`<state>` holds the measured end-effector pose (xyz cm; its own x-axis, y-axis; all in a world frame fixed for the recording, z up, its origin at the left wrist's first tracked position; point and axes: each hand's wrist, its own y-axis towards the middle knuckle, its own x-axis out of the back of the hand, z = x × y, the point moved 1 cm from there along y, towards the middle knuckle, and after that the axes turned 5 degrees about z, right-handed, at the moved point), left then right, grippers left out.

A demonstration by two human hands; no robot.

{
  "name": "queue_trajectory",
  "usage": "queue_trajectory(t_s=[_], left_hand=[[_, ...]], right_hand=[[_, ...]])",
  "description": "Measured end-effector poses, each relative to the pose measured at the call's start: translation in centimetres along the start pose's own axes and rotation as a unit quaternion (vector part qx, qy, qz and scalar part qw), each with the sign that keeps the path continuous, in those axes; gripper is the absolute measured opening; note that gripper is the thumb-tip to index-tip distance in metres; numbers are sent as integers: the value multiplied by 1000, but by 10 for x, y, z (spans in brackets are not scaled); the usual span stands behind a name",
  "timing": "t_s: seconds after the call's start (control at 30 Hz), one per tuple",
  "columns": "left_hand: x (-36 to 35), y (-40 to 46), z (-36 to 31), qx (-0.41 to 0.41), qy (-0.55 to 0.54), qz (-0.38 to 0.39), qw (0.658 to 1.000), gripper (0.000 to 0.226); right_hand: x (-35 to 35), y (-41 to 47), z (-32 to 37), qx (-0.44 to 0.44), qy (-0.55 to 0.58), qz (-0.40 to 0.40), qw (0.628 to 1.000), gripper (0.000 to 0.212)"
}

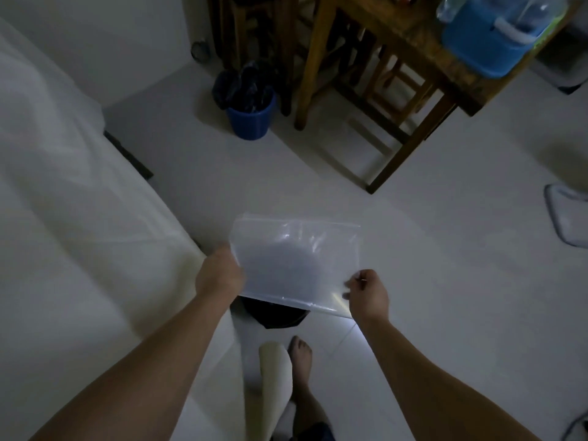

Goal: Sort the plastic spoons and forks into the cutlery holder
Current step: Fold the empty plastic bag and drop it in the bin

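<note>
Above the floor (429,249), left hand (219,275) and right hand (369,296) grasp a flat clear bag (296,262).

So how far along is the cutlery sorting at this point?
Nothing sorted shows: no spoons, forks or cutlery holder are in view. In hand: the left hand and right hand hold a clear zip bag that looks empty, above a dark bin on the floor. Whether sorting is finished or unstarted cannot be told.
</note>
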<state>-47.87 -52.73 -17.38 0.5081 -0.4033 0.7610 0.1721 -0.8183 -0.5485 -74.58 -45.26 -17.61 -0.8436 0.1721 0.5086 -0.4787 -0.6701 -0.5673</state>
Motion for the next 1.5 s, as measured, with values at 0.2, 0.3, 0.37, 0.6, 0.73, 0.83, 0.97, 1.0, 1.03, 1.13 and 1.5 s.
queue_trajectory(t_s=[0.2, 0.3, 0.37, 0.6, 0.73, 0.83, 0.97, 1.0, 1.03, 1.13, 1.5], left_hand=[[-77, 47, -3, 34, 44, 37, 998, 33], [-110, 67, -3, 37, 54, 44, 997, 35], [-131, 78, -1, 36, 56, 38, 997, 39], [-195, 108, 13, 5, 111, 32, 993, 57], [-226, 114, 22, -14, 143, 59, 988, 56], [-250, 110, 27, -38, 109, 93, 989, 47], [-280, 99, 30, -65, 61, 167, 982, 42], [-287, 95, 31, -67, 61, 185, 979, 43], [-292, 92, 31, -70, 57, 204, 975, 44], [-305, 85, 31, -88, 40, 236, 967, 49], [-346, 94, 30, -71, 28, 338, 938, 62]], right_hand=[[-19, 61, -42, -37, -29, 18, 999, 14], [-34, 91, -63, -59, -29, 21, 998, 16], [-44, 110, -76, -67, -39, 25, 997, 17], [-78, 159, -119, -66, -97, 25, 993, 23], [-91, 172, -144, -75, -154, 18, 985, 23], [-100, 177, -158, -66, -213, 23, 975, 22], [-105, 177, -166, -42, -311, 56, 948, 14], [-105, 175, -167, -34, -335, 65, 939, 13], [-106, 173, -169, -26, -356, 73, 931, 14], [-107, 168, -179, -8, -405, 87, 910, 20], [-112, 156, -190, -64, -232, 85, 967, 8]])
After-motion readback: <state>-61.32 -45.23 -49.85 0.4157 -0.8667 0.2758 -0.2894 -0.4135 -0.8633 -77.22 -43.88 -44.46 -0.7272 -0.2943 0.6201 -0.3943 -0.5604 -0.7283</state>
